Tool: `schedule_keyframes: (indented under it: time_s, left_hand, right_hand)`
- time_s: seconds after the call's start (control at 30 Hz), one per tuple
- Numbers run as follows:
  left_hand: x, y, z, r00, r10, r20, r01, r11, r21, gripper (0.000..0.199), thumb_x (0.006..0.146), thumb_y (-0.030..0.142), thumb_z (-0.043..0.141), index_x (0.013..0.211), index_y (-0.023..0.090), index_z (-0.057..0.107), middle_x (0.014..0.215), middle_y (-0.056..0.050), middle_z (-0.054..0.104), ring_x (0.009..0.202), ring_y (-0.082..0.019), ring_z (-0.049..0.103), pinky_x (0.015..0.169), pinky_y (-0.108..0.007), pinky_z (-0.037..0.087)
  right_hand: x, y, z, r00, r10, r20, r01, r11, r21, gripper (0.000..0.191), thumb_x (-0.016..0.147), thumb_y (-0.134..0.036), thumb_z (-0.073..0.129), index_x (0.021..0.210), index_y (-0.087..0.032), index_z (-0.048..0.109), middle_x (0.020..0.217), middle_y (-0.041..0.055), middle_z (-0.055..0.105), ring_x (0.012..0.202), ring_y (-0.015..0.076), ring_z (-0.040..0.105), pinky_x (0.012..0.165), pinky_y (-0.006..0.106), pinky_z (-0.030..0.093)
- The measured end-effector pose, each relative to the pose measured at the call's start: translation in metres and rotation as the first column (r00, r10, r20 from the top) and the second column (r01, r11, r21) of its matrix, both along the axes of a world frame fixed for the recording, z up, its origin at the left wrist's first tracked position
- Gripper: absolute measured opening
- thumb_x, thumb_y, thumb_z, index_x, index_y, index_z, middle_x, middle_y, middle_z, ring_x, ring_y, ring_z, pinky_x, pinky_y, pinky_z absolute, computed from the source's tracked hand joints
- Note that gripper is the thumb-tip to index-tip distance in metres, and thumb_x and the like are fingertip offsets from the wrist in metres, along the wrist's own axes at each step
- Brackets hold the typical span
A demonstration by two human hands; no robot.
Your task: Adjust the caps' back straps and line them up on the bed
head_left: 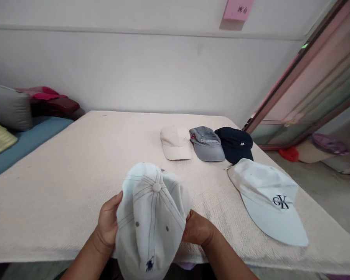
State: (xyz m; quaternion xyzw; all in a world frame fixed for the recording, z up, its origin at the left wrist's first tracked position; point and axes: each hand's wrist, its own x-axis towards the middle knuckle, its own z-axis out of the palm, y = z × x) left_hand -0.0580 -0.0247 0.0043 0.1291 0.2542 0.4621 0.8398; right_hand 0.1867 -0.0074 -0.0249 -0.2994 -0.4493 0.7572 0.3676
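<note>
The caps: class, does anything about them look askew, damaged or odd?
Slightly: the held cap, between left hand and right hand, has its crown buckled into folds, looking misshapen. The CK cap lies nearer than the beige cap, grey cap and navy cap, so it looks out of line. No spill shows.

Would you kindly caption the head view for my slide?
Left hand and right hand hold a white cap near four other caps on pale cloth.
</note>
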Motion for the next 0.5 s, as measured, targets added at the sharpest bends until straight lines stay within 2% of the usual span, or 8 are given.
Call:
schedule_keyframes:
  time_s: [0.03,0.1,0.17,0.23,0.3,0.37,0.43,0.5]
  left_hand:
    - [-0.001,0.000,0.001,1.000,-0.005,0.000,0.005,1.000,0.029,0.023,0.072,0.032,0.067,0.084,0.013,0.074,0.072,-0.010,0.074,0.085,-0.032,0.070,0.082,-0.040,0.053]
    - [-0.001,-0.001,0.002,0.999,0.005,-0.037,-0.002,0.997,0.081,0.019,0.072,0.027,0.068,0.085,0.014,0.074,0.074,-0.009,0.074,0.082,-0.029,0.070,0.079,-0.037,0.053]
    - [0.001,-0.005,0.002,0.994,-0.021,-0.108,0.034,0.993,0.114,0.020,0.070,0.017,0.070,0.090,0.015,0.073,0.076,-0.007,0.074,0.077,-0.025,0.070,0.072,-0.032,0.053]
    - [0.004,-0.011,-0.001,0.972,-0.131,-0.193,0.158,0.979,0.131,0.028,0.066,0.010,0.072,0.094,0.016,0.073,0.079,-0.006,0.074,0.071,-0.021,0.069,0.065,-0.027,0.052]
    - [0.009,-0.014,-0.002,0.927,-0.257,-0.275,0.300,0.945,0.128,0.035,0.064,0.009,0.074,0.098,0.015,0.071,0.083,-0.007,0.074,0.072,-0.020,0.068,0.066,-0.026,0.050]
    - [0.014,-0.014,-0.002,0.894,-0.304,-0.328,0.359,0.926,0.120,0.041,0.064,0.011,0.075,0.104,0.015,0.070,0.087,-0.008,0.074,0.077,-0.021,0.067,0.069,-0.028,0.050]
    - [0.017,-0.011,0.000,0.906,-0.259,-0.334,0.312,0.943,0.115,0.046,0.065,0.013,0.076,0.110,0.015,0.067,0.091,-0.010,0.073,0.081,-0.024,0.067,0.072,-0.032,0.050]
    - [0.019,-0.006,0.004,0.945,-0.149,-0.291,0.180,0.980,0.083,0.045,0.069,0.022,0.073,0.113,0.014,0.066,0.093,-0.012,0.073,0.084,-0.027,0.067,0.074,-0.036,0.051]
  right_hand:
    - [-0.001,0.001,0.001,0.993,0.113,-0.023,-0.114,0.993,-0.044,0.037,0.040,-0.020,0.087,0.073,-0.016,0.072,0.069,0.0048,0.069,0.070,0.0216,0.065,0.070,0.039,0.053]
    - [-0.001,0.004,0.006,0.942,0.310,-0.130,-0.327,0.936,-0.133,0.043,0.042,-0.024,0.088,0.081,-0.014,0.071,0.074,0.0056,0.070,0.072,0.0198,0.064,0.073,0.036,0.051]
    - [0.000,0.009,0.012,0.901,0.319,-0.293,-0.383,0.902,-0.197,0.051,0.049,-0.034,0.085,0.093,-0.012,0.070,0.082,0.0062,0.069,0.075,0.0175,0.063,0.074,0.031,0.049]
    - [0.001,0.013,0.014,0.896,0.215,-0.388,-0.322,0.917,-0.236,0.050,0.058,-0.039,0.081,0.097,-0.011,0.069,0.084,0.0064,0.069,0.073,0.0154,0.063,0.069,0.026,0.048]
    - [0.001,0.017,0.012,0.922,0.108,-0.372,-0.218,0.939,-0.268,0.036,0.064,-0.032,0.078,0.091,-0.012,0.068,0.079,0.0052,0.068,0.068,0.0132,0.062,0.064,0.023,0.046]
    - [-0.001,0.020,0.008,0.948,0.016,-0.317,-0.114,0.949,-0.295,0.027,0.064,-0.024,0.078,0.086,-0.013,0.067,0.076,0.0037,0.067,0.065,0.0129,0.061,0.064,0.023,0.046]
    - [-0.002,0.024,0.006,0.960,-0.056,-0.275,-0.033,0.950,-0.310,0.026,0.065,-0.022,0.077,0.088,-0.015,0.066,0.078,0.0038,0.067,0.067,0.0142,0.061,0.066,0.026,0.046]
    - [-0.002,0.028,0.008,0.960,-0.124,-0.253,0.037,0.946,-0.322,0.024,0.071,-0.029,0.073,0.088,-0.016,0.065,0.079,0.0040,0.067,0.069,0.0154,0.061,0.067,0.028,0.047]
